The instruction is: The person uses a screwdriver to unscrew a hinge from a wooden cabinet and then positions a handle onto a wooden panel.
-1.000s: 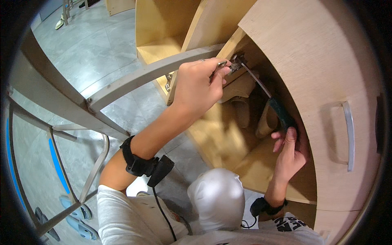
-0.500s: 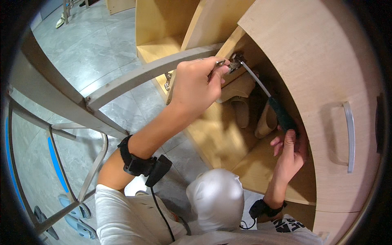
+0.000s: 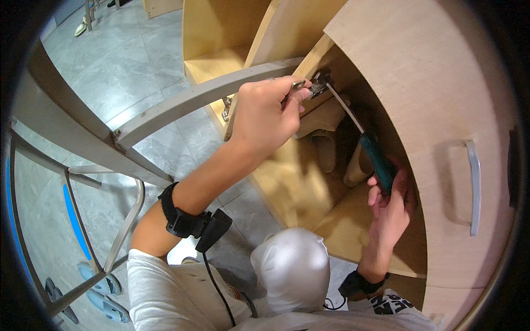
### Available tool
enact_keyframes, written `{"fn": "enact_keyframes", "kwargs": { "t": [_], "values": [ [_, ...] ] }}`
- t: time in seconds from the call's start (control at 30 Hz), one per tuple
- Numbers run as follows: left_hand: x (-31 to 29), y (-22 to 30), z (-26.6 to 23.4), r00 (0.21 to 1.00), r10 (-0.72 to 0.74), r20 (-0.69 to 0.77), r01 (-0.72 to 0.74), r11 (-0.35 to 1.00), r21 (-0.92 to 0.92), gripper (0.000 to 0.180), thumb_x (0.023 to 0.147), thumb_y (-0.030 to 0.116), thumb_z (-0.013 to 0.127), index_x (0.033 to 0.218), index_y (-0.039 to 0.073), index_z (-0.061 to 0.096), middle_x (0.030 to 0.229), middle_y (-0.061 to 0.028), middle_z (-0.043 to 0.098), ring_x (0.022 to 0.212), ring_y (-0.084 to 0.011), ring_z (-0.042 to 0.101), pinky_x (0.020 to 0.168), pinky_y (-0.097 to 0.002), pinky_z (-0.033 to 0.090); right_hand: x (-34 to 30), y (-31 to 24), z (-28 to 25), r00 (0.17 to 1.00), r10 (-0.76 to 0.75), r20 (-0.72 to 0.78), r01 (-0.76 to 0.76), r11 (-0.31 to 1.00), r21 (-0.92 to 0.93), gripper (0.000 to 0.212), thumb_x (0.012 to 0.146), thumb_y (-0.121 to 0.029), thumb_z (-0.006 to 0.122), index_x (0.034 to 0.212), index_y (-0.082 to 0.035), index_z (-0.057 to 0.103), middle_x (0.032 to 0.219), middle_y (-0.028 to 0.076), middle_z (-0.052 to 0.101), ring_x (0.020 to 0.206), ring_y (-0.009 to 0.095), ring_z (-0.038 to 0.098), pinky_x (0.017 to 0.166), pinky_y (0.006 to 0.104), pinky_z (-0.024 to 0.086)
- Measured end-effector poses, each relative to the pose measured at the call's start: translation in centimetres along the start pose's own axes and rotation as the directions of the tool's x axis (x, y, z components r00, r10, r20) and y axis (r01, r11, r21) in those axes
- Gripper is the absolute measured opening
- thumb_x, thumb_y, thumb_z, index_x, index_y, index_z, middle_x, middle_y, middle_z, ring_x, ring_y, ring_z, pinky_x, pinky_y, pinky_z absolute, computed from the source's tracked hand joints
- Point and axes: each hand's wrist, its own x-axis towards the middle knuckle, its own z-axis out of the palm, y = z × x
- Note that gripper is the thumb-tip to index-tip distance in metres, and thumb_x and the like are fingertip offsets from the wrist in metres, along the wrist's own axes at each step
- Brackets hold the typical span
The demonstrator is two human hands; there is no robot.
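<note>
Right hand [image 3: 393,205] has rolled — now curled around the screwdriver [image 3: 376,158].

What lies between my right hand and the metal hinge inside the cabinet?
A screwdriver: the head view shows your right hand on its green handle, with the thin shaft running up to the hinge.

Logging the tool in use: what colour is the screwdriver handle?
The screwdriver handle is dark teal-green, seen best in the head view.
</note>
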Motion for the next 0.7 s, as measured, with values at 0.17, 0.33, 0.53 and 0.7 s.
{"fn": "enact_keyframes", "kwargs": {
  "t": [0.17, 0.33, 0.53, 0.7],
  "values": [
    [0.0, -0.2, 0.2, 1.0, 0.022, -0.017, -0.023, 0.999, -0.03, 0.01, 0.082, 0.001, 0.063, 0.091, -0.002, 0.067, 0.064, -0.0096, 0.065, 0.059, -0.0098, 0.065, 0.051, -0.0213, 0.048, -0.3, 1.3, -0.7, 0.959, -0.28, 0.052, 0.284, 0.933, -0.221, 0.044, 0.091, -0.014, 0.058, 0.13, 0.003, 0.045, 0.1, 0.01, 0.061, 0.078, 0.009, 0.055, 0.069, 0.0172, 0.043],
    [0.3, 0.7, -0.2, 0.995, 0.094, -0.034, -0.093, 0.995, 0.035, 0.011, 0.08, 0.001, 0.064, 0.089, 0.003, 0.068, 0.062, -0.0101, 0.064, 0.056, -0.0122, 0.065, 0.046, -0.0221, 0.042, -1.2, 0.4, -0.5, 0.905, -0.421, -0.055, 0.414, 0.903, -0.114, 0.031, 0.086, 0.001, 0.059, 0.115, 0.009, 0.052, 0.095, 0.014, 0.063, 0.077, 0.018, 0.062, 0.067, 0.026, 0.052],
    [0.8, 0.7, -0.9, 0.988, 0.151, 0.006, -0.151, 0.985, 0.086, 0.012, 0.077, 0.0, 0.065, 0.089, 0.003, 0.068, 0.067, -0.0103, 0.066, 0.056, -0.0135, 0.065, 0.047, -0.0226, 0.043, -0.3, -2.0, -2.5, 0.923, 0.196, 0.331, -0.258, 0.954, 0.154, 0.047, 0.1, -0.037, 0.032, 0.081, 0.001, 0.053, 0.064, 0.006, 0.053, 0.041, 0.01, 0.043, 0.039, 0.0194, 0.034],
    [1.0, 1.2, -1.2, 0.988, 0.15, 0.04, -0.153, 0.984, 0.093, 0.014, 0.077, -0.004, 0.063, 0.09, 0.001, 0.067, 0.074, -0.0112, 0.068, 0.059, -0.014, 0.066, 0.05, -0.0219, 0.047, -1.9, -3.1, -0.4, 0.987, -0.064, 0.148, 0.095, 0.972, -0.213, 0.028, 0.091, -0.017, 0.056, 0.106, 0.006, 0.054, 0.087, 0.009, 0.059, 0.066, 0.008, 0.052, 0.06, 0.0183, 0.043]
  ]
}}
